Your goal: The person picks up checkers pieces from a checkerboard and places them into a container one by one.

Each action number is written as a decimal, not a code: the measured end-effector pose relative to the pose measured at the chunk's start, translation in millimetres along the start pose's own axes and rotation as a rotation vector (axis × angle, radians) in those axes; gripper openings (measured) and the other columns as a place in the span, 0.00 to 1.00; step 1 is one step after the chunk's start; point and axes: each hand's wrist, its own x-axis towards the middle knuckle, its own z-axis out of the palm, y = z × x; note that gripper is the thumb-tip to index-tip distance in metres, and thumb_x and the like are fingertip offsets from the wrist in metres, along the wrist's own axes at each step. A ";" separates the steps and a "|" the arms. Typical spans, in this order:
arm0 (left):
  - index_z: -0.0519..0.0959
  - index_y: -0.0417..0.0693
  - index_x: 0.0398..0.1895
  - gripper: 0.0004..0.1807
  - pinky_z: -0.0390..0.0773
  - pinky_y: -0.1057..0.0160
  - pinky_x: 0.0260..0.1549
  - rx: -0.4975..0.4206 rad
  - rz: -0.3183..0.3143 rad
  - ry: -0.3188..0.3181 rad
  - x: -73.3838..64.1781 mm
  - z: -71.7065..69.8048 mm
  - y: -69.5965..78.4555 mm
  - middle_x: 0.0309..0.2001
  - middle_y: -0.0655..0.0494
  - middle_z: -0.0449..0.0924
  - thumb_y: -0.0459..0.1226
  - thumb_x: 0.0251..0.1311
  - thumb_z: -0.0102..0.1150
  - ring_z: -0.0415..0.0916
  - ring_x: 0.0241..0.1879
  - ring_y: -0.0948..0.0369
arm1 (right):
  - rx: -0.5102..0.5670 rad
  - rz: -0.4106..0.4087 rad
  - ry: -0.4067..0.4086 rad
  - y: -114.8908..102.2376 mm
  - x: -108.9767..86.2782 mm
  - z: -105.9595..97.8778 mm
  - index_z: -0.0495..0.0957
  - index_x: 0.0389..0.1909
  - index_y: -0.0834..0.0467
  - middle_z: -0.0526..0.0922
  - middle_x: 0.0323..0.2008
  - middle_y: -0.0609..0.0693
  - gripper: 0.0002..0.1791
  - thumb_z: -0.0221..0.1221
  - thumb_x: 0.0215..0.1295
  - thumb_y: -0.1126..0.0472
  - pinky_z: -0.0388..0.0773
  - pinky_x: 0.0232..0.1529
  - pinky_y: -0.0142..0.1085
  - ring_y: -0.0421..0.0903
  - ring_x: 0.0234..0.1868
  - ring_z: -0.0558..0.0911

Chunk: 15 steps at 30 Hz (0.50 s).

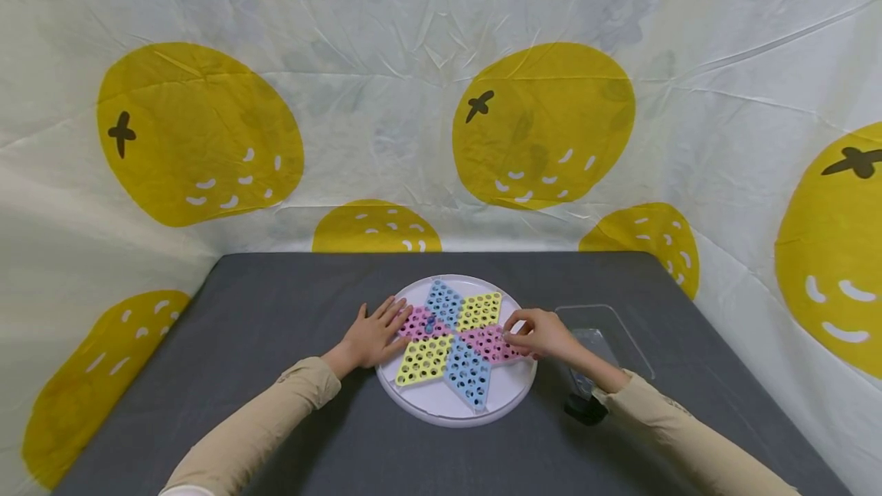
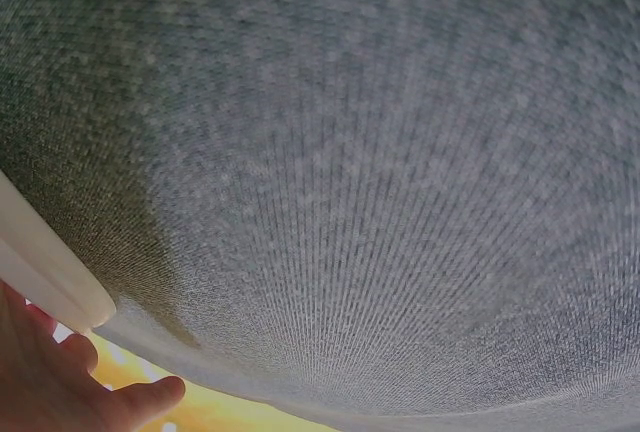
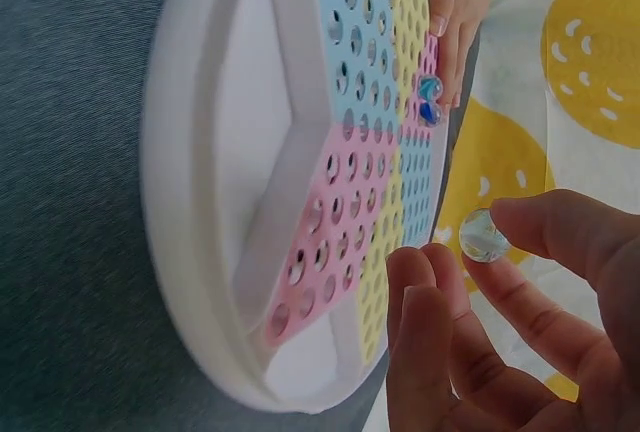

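A round white Chinese checkers board (image 1: 511, 385) bears a star of pink, yellow and blue panels with holes. My right hand (image 1: 540, 334) is over the right pink panel (image 1: 488, 343). In the right wrist view, its thumb and index finger pinch a clear glass marble (image 3: 483, 236), held above the board. My left hand (image 1: 375, 335) lies at the board's left rim with its fingers spread, fingertips at the left pink panel (image 1: 416, 321). Two bluish marbles (image 3: 430, 88) sit together in that panel close to the left fingers. The left wrist view catches only part of the left hand.
To the right of the board, partly behind the right forearm, stands a clear plastic container (image 1: 591, 340). A dark grey cloth (image 1: 289, 289) covers the table. Behind it hangs a white curtain (image 1: 386, 128) with yellow fruit prints.
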 end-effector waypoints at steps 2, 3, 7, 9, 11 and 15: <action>0.50 0.53 0.70 0.35 0.52 0.35 0.57 0.001 -0.003 0.001 0.2 0.6 -0.4 0.71 0.53 0.48 0.58 0.63 0.33 0.44 0.70 0.51 | -0.004 0.007 0.002 2.7 -3.3 -1.5 0.78 0.34 0.59 0.79 0.19 0.55 0.07 0.60 0.56 0.60 0.74 0.17 0.33 0.46 0.17 0.77; 0.49 0.53 0.70 0.35 0.52 0.35 0.58 0.002 -0.005 -0.003 0.1 0.4 -0.4 0.71 0.53 0.48 0.58 0.63 0.33 0.43 0.70 0.51 | -0.004 0.010 0.002 4.2 -5.0 -2.4 0.78 0.34 0.59 0.79 0.18 0.54 0.07 0.60 0.56 0.60 0.73 0.17 0.33 0.46 0.17 0.77; 0.48 0.54 0.70 0.36 0.52 0.35 0.58 0.007 -0.013 -0.017 0.3 0.3 -0.4 0.71 0.54 0.47 0.59 0.63 0.32 0.42 0.71 0.52 | 0.003 0.007 0.012 8.5 -12.8 -6.5 0.77 0.33 0.60 0.78 0.17 0.55 0.07 0.60 0.55 0.61 0.71 0.16 0.31 0.44 0.15 0.76; 0.47 0.55 0.70 0.36 0.51 0.36 0.59 0.008 -0.017 -0.027 0.1 -0.3 -0.1 0.71 0.54 0.46 0.59 0.63 0.32 0.41 0.71 0.52 | 0.010 0.014 0.015 10.5 -16.7 -9.2 0.77 0.33 0.60 0.78 0.19 0.56 0.07 0.60 0.55 0.61 0.71 0.16 0.30 0.44 0.16 0.77; 0.48 0.53 0.70 0.36 0.52 0.35 0.58 -0.003 -0.014 -0.022 0.1 -0.4 -0.1 0.71 0.54 0.47 0.59 0.63 0.32 0.42 0.71 0.52 | 0.019 0.020 0.016 12.6 -20.6 -12.0 0.77 0.33 0.60 0.78 0.20 0.58 0.07 0.60 0.55 0.61 0.72 0.17 0.31 0.45 0.17 0.78; 0.48 0.54 0.70 0.36 0.52 0.35 0.58 0.003 -0.016 -0.025 0.4 -0.5 0.1 0.71 0.54 0.47 0.59 0.63 0.32 0.42 0.71 0.52 | 0.039 0.043 0.012 16.5 -28.2 -18.2 0.77 0.35 0.60 0.79 0.22 0.58 0.08 0.60 0.55 0.61 0.74 0.19 0.32 0.45 0.19 0.78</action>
